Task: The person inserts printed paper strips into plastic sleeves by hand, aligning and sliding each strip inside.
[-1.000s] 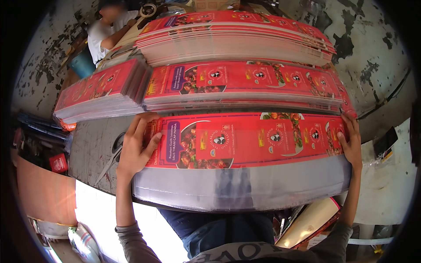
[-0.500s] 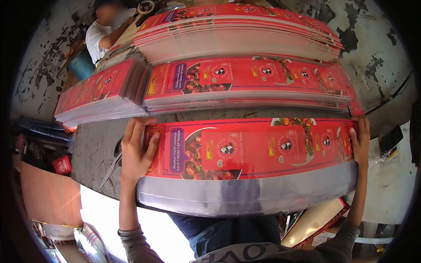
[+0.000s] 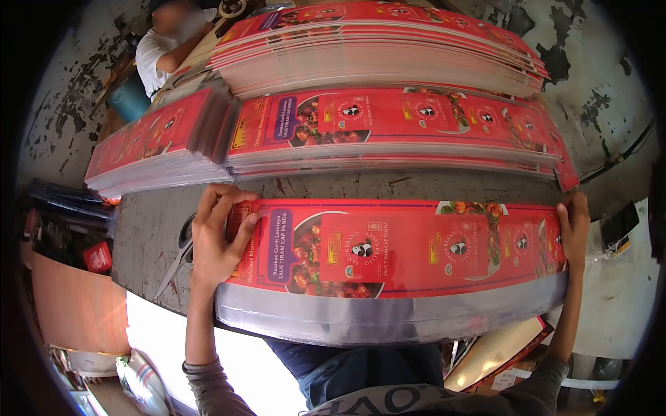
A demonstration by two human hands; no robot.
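Observation:
A long red printed sheet (image 3: 409,249) with panda logos and food pictures lies in front of me. Along its near side runs a wide band of clear plastic (image 3: 395,319), several layers thick by the look of its edge. My left hand (image 3: 220,239) grips the sheet's left end, thumb on top and fingers bent over the far corner. At the opposite end, my right hand (image 3: 574,229) holds the right edge, its fingertips at the far corner. The undersides of both grips are hidden. Scissors (image 3: 173,260) rest just left of my left hand.
Beyond the sheet stand a stack of plastic-covered red sheets (image 3: 395,128), a smaller stack (image 3: 149,142) to its left and a taller stack (image 3: 388,62) behind. All rest on a worn grey table (image 3: 139,243). A person in a white shirt (image 3: 154,55) sits at the far left.
The red sheet has slid toward me, so the bare band of clear plastic looks narrower. Both hands stay at its ends, the right one slightly nearer to me.

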